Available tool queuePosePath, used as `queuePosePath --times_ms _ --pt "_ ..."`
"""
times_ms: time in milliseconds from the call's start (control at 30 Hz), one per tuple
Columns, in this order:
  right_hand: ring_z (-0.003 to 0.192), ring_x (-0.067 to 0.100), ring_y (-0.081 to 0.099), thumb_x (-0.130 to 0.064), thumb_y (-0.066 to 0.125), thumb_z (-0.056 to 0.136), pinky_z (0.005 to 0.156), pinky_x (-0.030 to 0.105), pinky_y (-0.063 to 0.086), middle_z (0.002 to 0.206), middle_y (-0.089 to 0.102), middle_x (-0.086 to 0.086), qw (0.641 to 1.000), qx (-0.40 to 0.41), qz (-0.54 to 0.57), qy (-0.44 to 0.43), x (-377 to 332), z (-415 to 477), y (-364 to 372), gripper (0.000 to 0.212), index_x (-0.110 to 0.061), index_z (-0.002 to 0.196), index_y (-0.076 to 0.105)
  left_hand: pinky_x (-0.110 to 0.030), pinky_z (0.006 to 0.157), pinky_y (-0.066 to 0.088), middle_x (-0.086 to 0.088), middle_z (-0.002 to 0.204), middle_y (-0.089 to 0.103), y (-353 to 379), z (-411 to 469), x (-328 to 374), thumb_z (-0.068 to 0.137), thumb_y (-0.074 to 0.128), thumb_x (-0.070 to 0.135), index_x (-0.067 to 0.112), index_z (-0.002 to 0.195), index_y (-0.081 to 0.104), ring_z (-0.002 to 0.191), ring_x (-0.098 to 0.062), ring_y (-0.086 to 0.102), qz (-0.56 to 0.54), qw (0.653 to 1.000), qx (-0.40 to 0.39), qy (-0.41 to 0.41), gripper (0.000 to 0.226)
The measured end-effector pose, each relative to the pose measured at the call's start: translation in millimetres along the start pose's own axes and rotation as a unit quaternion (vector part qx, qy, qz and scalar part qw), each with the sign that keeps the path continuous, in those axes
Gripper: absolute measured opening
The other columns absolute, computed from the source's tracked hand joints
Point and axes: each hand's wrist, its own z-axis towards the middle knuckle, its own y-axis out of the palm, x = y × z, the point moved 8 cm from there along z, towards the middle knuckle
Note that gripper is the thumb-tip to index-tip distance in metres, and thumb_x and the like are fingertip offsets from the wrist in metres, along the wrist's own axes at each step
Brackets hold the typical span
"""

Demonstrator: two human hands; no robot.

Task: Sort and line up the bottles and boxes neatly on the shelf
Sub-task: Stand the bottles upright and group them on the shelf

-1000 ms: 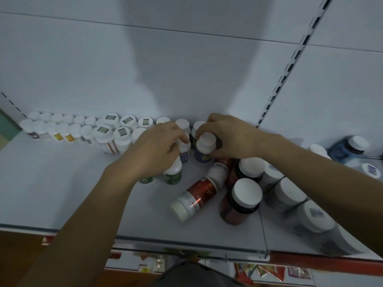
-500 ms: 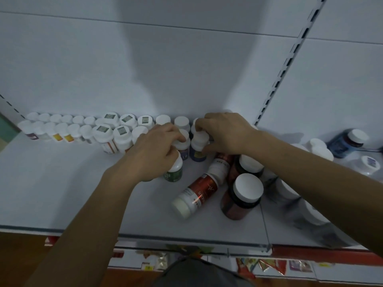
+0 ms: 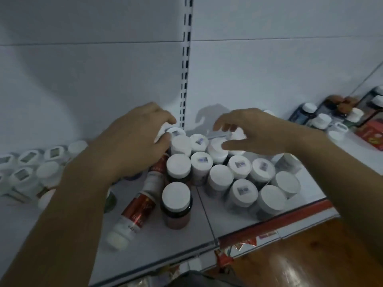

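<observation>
Centre frame, at the back wall of the shelf (image 3: 170, 245): left hand (image 3: 134, 146), thumb and forefinger curled about a small white-capped bottle (image 3: 176, 131); right hand (image 3: 263, 131) beside it, fingers spread loosely above the clustered bottles (image 3: 220, 177), holding nothing. Whether it touches the caps: cannot tell.

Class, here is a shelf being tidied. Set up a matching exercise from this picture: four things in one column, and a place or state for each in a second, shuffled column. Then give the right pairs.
Things
1. red-labelled bottle
2. brown bottle
3. red box
4. right hand

Places and states
A. standing upright
B. lying on its side
C. at the far right
D. open, fingers spread

Pairs: 1-B; 2-A; 3-C; 4-D
</observation>
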Motion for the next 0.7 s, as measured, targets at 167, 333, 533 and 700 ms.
queuePosePath --times_ms 167,333,533,700 --pt "0.101 0.014 0.061 -0.038 0.070 0.091 0.083 0.025 0.045 0.112 0.065 -0.009 0.995 0.027 0.002 0.095 92.1 -70.2 -17.1 0.029 -0.036 0.118 0.058 -0.047 0.105 0.044 0.000 0.147 0.045 44.0 66.6 70.4 0.103 0.047 0.040 0.026 0.146 0.046 0.128 -0.023 0.049 0.099 0.984 -0.132 0.066 0.045" --pt "0.099 0.009 0.061 -0.041 0.067 0.092 0.082 0.025 0.046 0.112 0.064 -0.011 0.993 0.035 0.028 0.109 166.6 -104.1 -19.8 0.034 -0.039 0.125 0.057 -0.039 0.107 0.040 -0.001 0.149 0.044 70.0 112.4 133.5 0.104 0.047 0.040 0.028 0.150 0.040 0.131 -0.023 0.048 0.159 0.967 -0.183 0.083 0.047" --pt "0.089 0.006 0.061 -0.028 0.065 0.095 0.077 0.021 0.044 0.107 0.067 -0.008 0.992 0.105 0.043 0.054 231.2 -116.8 -26.1 0.027 -0.028 0.122 0.064 -0.038 0.103 0.043 -0.008 0.141 0.053 103.7 183.1 160.4 0.103 0.050 0.043 0.020 0.146 0.046 0.124 -0.027 0.051 0.165 0.970 -0.173 -0.050 0.048" --pt "0.081 -0.008 0.056 -0.024 0.064 0.095 0.069 0.016 0.042 0.092 0.056 -0.026 0.986 0.145 0.082 0.014 267.6 -128.7 -23.6 0.019 -0.028 0.113 0.067 -0.035 0.091 0.048 -0.007 0.122 0.060 160.6 185.0 135.1 0.093 0.067 0.041 0.017 0.120 0.054 0.105 -0.025 0.056 0.190 0.933 -0.246 -0.180 0.038"
